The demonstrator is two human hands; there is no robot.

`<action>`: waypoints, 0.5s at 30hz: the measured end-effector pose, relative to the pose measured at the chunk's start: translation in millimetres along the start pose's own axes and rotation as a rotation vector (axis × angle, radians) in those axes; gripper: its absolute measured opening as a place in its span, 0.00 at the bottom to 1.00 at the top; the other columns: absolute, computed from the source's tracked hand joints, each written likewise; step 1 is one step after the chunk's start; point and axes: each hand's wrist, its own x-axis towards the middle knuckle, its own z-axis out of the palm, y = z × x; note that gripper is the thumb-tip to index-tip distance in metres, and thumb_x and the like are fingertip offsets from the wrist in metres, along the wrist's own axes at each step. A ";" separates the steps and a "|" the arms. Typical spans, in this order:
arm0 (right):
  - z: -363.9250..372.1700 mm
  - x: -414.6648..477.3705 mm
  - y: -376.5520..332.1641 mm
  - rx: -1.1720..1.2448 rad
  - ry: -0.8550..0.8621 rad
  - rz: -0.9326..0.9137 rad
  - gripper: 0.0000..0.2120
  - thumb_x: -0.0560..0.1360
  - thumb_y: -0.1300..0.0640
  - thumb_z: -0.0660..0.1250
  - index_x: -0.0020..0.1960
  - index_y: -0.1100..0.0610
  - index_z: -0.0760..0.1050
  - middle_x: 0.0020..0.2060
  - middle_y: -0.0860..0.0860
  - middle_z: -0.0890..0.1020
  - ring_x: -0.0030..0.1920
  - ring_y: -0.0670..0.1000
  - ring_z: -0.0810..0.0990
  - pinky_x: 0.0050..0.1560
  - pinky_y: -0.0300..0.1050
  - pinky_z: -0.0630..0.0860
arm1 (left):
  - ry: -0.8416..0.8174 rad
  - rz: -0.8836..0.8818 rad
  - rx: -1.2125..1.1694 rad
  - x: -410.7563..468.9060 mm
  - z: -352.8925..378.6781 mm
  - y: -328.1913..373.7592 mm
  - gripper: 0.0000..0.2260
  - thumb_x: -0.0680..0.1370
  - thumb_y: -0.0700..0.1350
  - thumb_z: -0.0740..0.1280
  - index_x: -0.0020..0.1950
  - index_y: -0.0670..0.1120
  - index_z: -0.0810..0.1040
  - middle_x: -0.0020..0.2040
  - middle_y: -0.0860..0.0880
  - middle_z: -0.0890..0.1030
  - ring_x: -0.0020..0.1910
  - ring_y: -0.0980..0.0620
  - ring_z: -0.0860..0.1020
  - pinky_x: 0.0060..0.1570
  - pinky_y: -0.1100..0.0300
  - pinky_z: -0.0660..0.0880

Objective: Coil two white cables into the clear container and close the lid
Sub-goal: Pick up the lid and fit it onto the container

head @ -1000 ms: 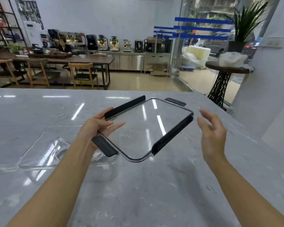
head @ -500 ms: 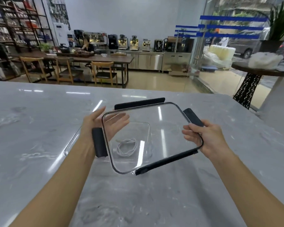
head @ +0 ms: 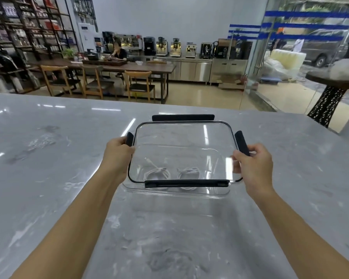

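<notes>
Clear container [head: 175,195], on the marble worktop [head: 48,158] with two coiled white cables [head: 156,174] inside, seen beneath the clear lid [head: 183,137] I hold over it, left hand [head: 118,156] and right hand [head: 254,168] each closed on a short edge.

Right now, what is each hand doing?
Left hand: closed on the lid's left edge.
Right hand: closed on the lid's right edge.
</notes>
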 end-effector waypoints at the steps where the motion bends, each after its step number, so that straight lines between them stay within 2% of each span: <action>1: 3.3 -2.1 0.2 -0.119 0.004 -0.057 0.10 0.72 0.63 0.64 0.36 0.53 0.67 0.30 0.55 0.79 0.23 0.47 0.77 0.26 0.42 0.74 | -0.006 -0.010 0.018 4.0 -4.9 -2.6 0.15 0.73 0.27 0.59 0.34 0.43 0.78 0.30 0.46 0.77 0.26 0.52 0.76 0.27 0.64 0.74; 3: 9.1 -6.0 2.1 -0.354 -0.004 -0.150 0.12 0.73 0.59 0.64 0.33 0.52 0.64 0.29 0.55 0.79 0.28 0.53 0.75 0.31 0.48 0.71 | -0.007 -0.038 0.057 12.1 -13.3 -8.1 0.14 0.72 0.27 0.58 0.34 0.41 0.78 0.31 0.44 0.76 0.24 0.51 0.75 0.25 0.64 0.72; 5: 12.6 -8.9 5.6 -0.517 -0.005 -0.194 0.14 0.73 0.57 0.63 0.32 0.51 0.61 0.28 0.54 0.76 0.29 0.55 0.72 0.30 0.47 0.67 | -0.019 -0.069 0.083 19.5 -18.6 -14.2 0.12 0.73 0.28 0.58 0.37 0.39 0.78 0.36 0.43 0.75 0.32 0.48 0.74 0.34 0.58 0.71; 7: 14.8 -10.3 9.9 -0.612 0.011 -0.195 0.15 0.73 0.56 0.63 0.31 0.52 0.60 0.27 0.51 0.74 0.28 0.52 0.69 0.28 0.44 0.62 | -0.038 -0.104 0.099 23.6 -20.7 -18.1 0.09 0.74 0.29 0.59 0.43 0.36 0.78 0.40 0.41 0.75 0.38 0.46 0.73 0.40 0.54 0.69; 9: 15.5 -10.7 14.4 -0.668 0.020 -0.169 0.15 0.73 0.56 0.63 0.31 0.52 0.60 0.28 0.51 0.74 0.28 0.50 0.68 0.27 0.43 0.60 | -0.061 -0.135 0.095 25.2 -20.2 -20.8 0.09 0.75 0.29 0.59 0.45 0.35 0.78 0.38 0.42 0.77 0.35 0.46 0.74 0.36 0.58 0.72; 11: 15.4 -10.5 19.2 -0.693 0.018 -0.134 0.14 0.72 0.57 0.63 0.32 0.53 0.61 0.28 0.50 0.73 0.28 0.50 0.68 0.27 0.43 0.59 | -0.078 -0.158 0.072 25.3 -18.9 -22.0 0.09 0.75 0.28 0.59 0.42 0.36 0.77 0.35 0.43 0.76 0.32 0.49 0.74 0.30 0.61 0.73; 15: 14.0 -10.8 25.8 -0.703 0.003 -0.085 0.11 0.71 0.57 0.63 0.33 0.54 0.64 0.28 0.49 0.72 0.28 0.50 0.68 0.28 0.43 0.60 | -0.114 -0.196 0.030 26.2 -18.9 -23.8 0.11 0.75 0.28 0.58 0.38 0.37 0.76 0.35 0.43 0.77 0.32 0.48 0.75 0.30 0.60 0.75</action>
